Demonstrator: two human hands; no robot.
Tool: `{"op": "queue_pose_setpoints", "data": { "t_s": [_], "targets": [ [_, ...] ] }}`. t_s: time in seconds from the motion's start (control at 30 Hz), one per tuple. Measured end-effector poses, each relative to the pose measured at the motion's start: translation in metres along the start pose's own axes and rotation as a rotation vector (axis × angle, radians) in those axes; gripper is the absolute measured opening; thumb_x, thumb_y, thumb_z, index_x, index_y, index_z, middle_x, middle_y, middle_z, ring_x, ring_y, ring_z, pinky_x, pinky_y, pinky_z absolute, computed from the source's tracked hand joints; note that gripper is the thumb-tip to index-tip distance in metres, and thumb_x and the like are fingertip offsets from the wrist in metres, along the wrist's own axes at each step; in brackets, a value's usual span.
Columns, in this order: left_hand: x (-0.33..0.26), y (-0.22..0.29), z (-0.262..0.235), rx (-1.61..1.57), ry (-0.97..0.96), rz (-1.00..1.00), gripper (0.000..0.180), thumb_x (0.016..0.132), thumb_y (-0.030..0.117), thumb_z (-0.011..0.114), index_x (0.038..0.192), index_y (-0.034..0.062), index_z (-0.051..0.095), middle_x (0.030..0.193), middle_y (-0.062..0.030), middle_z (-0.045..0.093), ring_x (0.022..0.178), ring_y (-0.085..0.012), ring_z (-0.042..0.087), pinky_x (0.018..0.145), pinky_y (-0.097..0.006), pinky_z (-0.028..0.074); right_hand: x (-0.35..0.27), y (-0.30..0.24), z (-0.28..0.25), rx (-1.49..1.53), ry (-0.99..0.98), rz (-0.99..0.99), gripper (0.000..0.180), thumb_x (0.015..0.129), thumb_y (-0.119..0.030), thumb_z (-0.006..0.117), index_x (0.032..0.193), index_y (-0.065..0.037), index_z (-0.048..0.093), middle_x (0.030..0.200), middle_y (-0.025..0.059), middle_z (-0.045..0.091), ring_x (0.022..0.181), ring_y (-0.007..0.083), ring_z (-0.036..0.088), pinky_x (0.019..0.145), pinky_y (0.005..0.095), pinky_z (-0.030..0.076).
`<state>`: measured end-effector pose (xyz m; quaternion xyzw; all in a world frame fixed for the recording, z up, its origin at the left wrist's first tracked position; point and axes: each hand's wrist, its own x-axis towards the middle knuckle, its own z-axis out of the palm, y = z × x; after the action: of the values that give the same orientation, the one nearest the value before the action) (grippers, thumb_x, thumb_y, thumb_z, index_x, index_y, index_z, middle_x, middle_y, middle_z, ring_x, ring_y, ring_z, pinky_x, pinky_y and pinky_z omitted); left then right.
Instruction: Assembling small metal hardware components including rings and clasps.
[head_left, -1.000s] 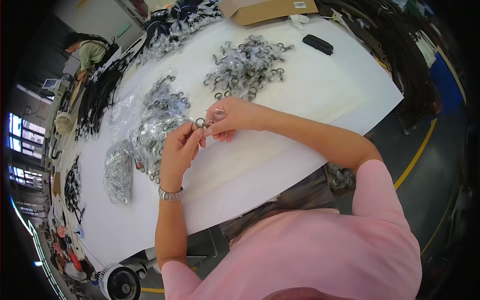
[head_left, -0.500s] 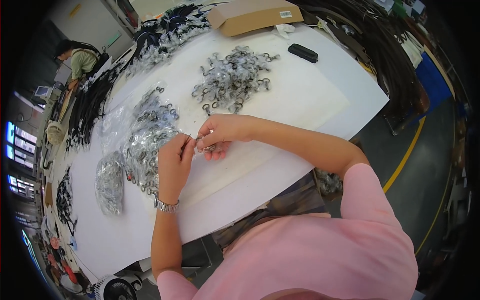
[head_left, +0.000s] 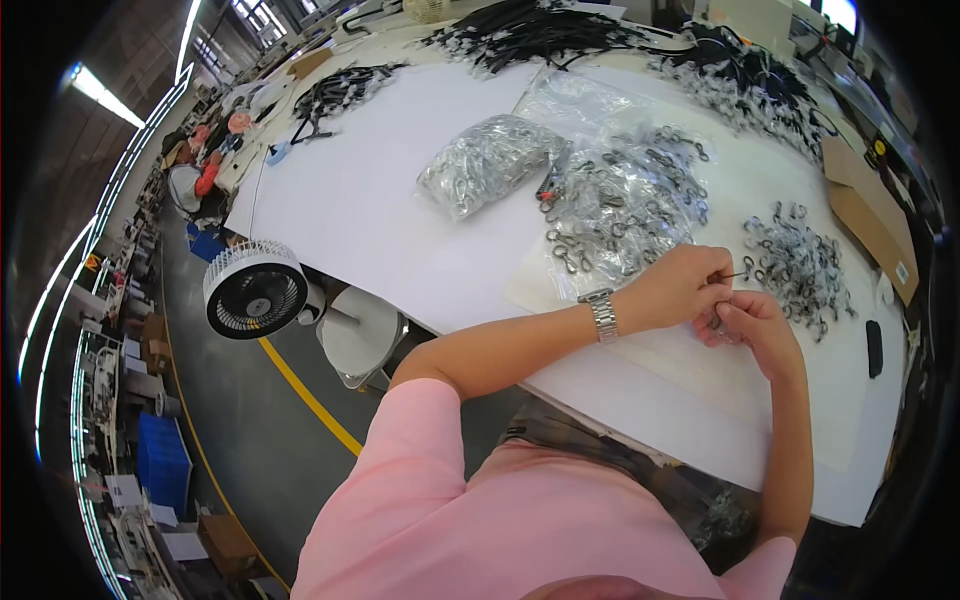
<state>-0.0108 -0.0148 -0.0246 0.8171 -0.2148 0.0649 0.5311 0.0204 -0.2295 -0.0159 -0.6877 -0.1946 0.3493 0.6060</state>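
I have the fingers of the left hand [head_left: 678, 285], right of centre in the frame, pinched on a thin dark piece [head_left: 738, 274], while those of the right hand [head_left: 770, 330] curl closed around a small shiny piece [head_left: 716, 322], partly hidden. On the white tabletop [head_left: 370, 220], a heap of plastic-wrapped dark metal hooks [head_left: 800, 262] lies near them, toward the frame's right edge.

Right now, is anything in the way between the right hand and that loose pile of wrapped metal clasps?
Nothing visible: only white tabletop separates the right hand from the clasp pile. The left hand holds a thin dark rod pointing toward it.
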Motion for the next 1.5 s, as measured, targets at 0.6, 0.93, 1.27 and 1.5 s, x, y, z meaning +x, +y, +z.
{"op": "queue_pose_setpoints", "data": {
  "t_s": [0.6,0.93,1.27,1.5],
  "targets": [
    [0.013,-0.037,0.008,-0.214,0.070,0.113,0.029,0.093,0.030,0.074,0.094,0.0010,0.073,0.082,-0.0071,0.074,0.059,-0.0106,0.062,0.057,-0.029,0.049,0.013,0.014,-0.001,0.567,0.221,-0.222,0.029,0.108,-0.023,0.056,0.126,-0.001,0.064,0.135,0.0096,0.064,0.120,0.0191,0.063,0.105,0.0376,0.048],
    [-0.007,-0.003,0.010,-0.557,-0.024,-0.273,0.018,0.098,0.017,0.066,0.090,0.0015,0.070,0.071,-0.0011,0.071,0.054,-0.0043,0.055,0.048,-0.023,0.044,0.020,0.024,0.014,0.504,0.225,-0.261,0.025,0.109,-0.026,0.056,0.115,-0.004,0.067,0.097,0.0005,0.065,0.084,0.0079,0.057,0.070,0.0270,0.046],
    [-0.001,-0.011,0.012,-0.715,-0.169,-0.422,0.026,0.105,0.021,0.058,0.107,-0.0023,0.068,0.087,-0.0072,0.073,0.048,-0.0029,0.044,0.042,-0.019,0.033,0.014,0.001,0.018,0.378,0.297,-0.256,0.045,0.109,-0.035,0.050,0.131,0.002,0.064,0.125,0.0140,0.071,0.103,0.0176,0.068,0.084,0.0294,0.052],
    [0.003,-0.003,0.015,-0.709,-0.231,-0.443,0.023,0.107,0.022,0.057,0.102,0.0012,0.066,0.088,-0.0050,0.071,0.048,-0.0009,0.039,0.043,-0.019,0.027,0.009,0.004,0.015,0.619,0.392,-0.287,0.046,0.109,-0.033,0.051,0.133,0.006,0.058,0.118,0.0176,0.073,0.084,0.0185,0.069,0.079,0.0325,0.056]
  ]
}}
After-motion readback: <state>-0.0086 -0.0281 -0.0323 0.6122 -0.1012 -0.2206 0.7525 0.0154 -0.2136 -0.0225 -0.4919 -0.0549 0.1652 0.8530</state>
